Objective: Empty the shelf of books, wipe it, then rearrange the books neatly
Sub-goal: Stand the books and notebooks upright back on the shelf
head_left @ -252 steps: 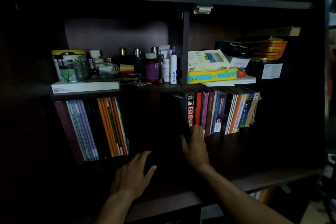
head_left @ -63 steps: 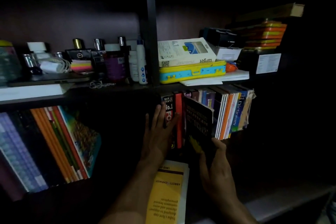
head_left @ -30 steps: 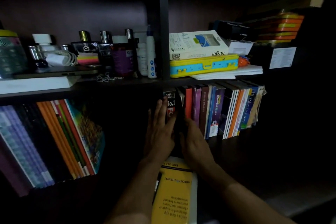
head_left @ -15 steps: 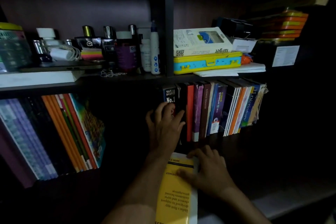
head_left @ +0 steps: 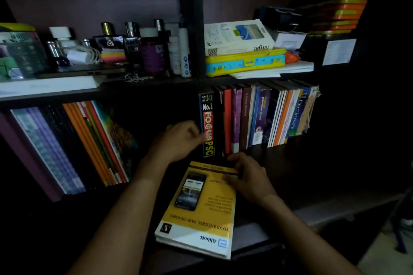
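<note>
A yellow book (head_left: 201,207) lies flat on the dark lower shelf (head_left: 312,174), its near end jutting past the front edge. My right hand (head_left: 248,176) grips its far right corner, fingers curled over the edge. My left hand (head_left: 178,140) hovers blurred beside the black "Focus PSC" book (head_left: 207,123), fingers loosely curled and holding nothing. That book begins an upright row of books (head_left: 263,116) running right to a blue dictionary (head_left: 297,114). A second group of books (head_left: 67,147) leans at the shelf's left end.
The upper shelf (head_left: 156,81) holds bottles (head_left: 154,51), a white box (head_left: 237,38) on a yellow and blue case (head_left: 245,62), papers and stacked orange tins (head_left: 339,13). A dark upright divider (head_left: 196,18) splits it. A gap lies between the two book groups.
My right hand went from slotting a dark book into the row down onto the yellow book and has taken hold of its far corner. My left hand has drawn back from the spines and curled.
</note>
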Motion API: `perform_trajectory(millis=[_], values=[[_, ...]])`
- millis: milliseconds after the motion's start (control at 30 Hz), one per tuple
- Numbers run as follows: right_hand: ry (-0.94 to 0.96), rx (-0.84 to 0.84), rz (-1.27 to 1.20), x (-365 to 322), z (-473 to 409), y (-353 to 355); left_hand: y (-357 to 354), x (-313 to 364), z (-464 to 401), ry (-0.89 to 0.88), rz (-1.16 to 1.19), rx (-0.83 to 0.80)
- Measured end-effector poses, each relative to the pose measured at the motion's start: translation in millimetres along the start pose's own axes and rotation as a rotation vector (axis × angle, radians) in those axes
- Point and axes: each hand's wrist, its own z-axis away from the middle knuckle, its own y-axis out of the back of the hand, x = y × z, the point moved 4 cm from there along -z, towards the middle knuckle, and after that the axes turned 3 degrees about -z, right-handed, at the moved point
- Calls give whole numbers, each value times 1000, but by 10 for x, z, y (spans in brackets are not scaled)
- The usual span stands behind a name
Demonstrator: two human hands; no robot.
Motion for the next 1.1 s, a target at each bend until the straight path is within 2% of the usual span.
perform_trajectory(millis=[67,100,133,233,367,400,467,567,633,700,767,833,900,933,1100], values=[[-7,12,-43,-20,16,8,-192,-260,342,155,-163,-212],[-4,23,-69,-18,19,10,-318,-355,483,176,-164,-268],[1,40,-101,-29,26,18,-419,-433,571,177,-102,-264],[-3,102,-181,-43,46,56,-524,-590,692,161,167,-119],[32,104,-102,-67,58,31,-396,-706,737,119,382,24],[82,97,-73,-102,63,27,-343,-675,747,90,468,24],[254,55,75,-220,98,-22,-227,-583,732,116,671,-75],[527,65,272,-352,162,-48,-48,-439,554,202,758,-77],[544,179,146,-329,216,36,-48,-287,422,220,984,-115],[435,306,-169,-241,266,120,-128,-125,348,199,1198,-172],[289,498,-264,-167,291,203,-260,-92,278,86,1108,-67],[147,610,-240,-109,298,251,-401,-219,206,-46,732,160],[106,657,-254,-95,290,285,-503,-390,156,-96,395,260],[98,663,-256,-81,282,285,-510,-464,142,-112,307,280],[50,587,-204,39,227,208,-467,-686,84,-121,272,350]])
